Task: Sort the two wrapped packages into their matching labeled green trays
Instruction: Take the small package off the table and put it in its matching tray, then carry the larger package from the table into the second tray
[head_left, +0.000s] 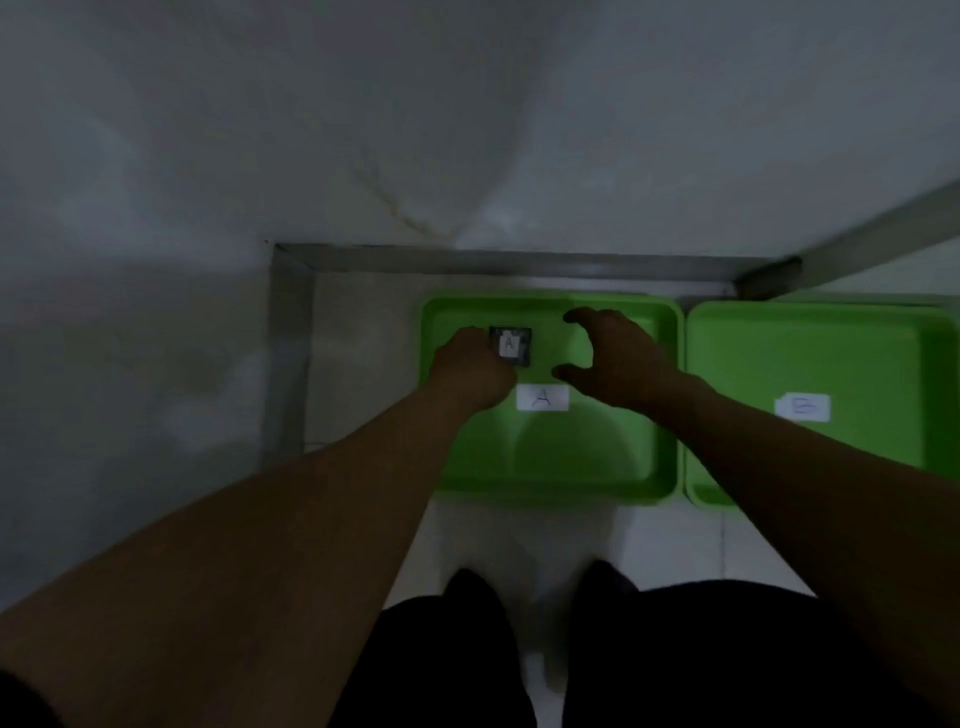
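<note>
Two green trays lie side by side on the floor. The left tray (550, 478) carries a white label with the letter A (542, 398); the right tray (810, 353) carries a white label with the letter B (803, 407). My left hand (470, 371) holds a small dark wrapped package (511, 345) with a white tag marked A, over the far left part of tray A. My right hand (615, 358) hovers over the same tray with its fingers curved apart and nothing in them. A second package is not in view.
A metal frame (498, 262) runs along the far side of the trays and down their left side, with a bar slanting off at the upper right. A pale wall lies beyond. My dark-clothed legs (467, 649) stand on white floor tiles just before tray A.
</note>
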